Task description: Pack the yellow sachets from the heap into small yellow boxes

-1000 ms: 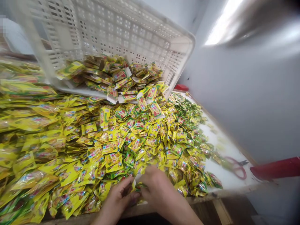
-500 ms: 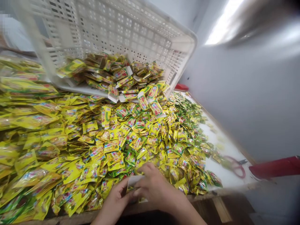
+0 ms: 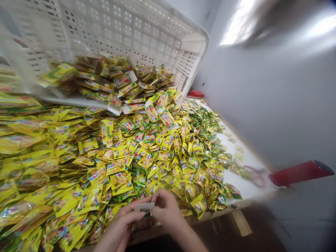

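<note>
Much of the room on the right is a blue-grey wall [image 3: 275,105], with a bright, blurred light [image 3: 236,24] high up. Below it runs a white tabletop [image 3: 246,154] with a wooden edge [image 3: 244,204], most of it hidden under a deep spread of yellow and green packets [image 3: 115,166]. 1 white perforated crate [image 3: 126,28] lies tipped behind them, open side toward the person, with a heap of printed cartons [image 3: 128,87] inside, a few spilling over its lip onto the packets. At the table's right side is 1 red object [image 3: 301,173] with a dark end, just beside 1 pair of scissors [image 3: 258,172], too blurred for detail.

The 2 hands meet low, over the wooden edge. The left hand [image 3: 131,217] is clamped on the left of a pale piece [image 3: 144,206], probably a carton seen end-on; the right hand [image 3: 165,210] seems to pinch its right end between thumb and forefinger. To do this well, I'd judge, the left grip should be steady but light, since thin card creases easily, with the right fingertips working only at the rim. Wrists kept off the packets would avoid nudging any over the wooden edge. Fingers hide the pale piece's underside; I cannot tell what it contains.
</note>
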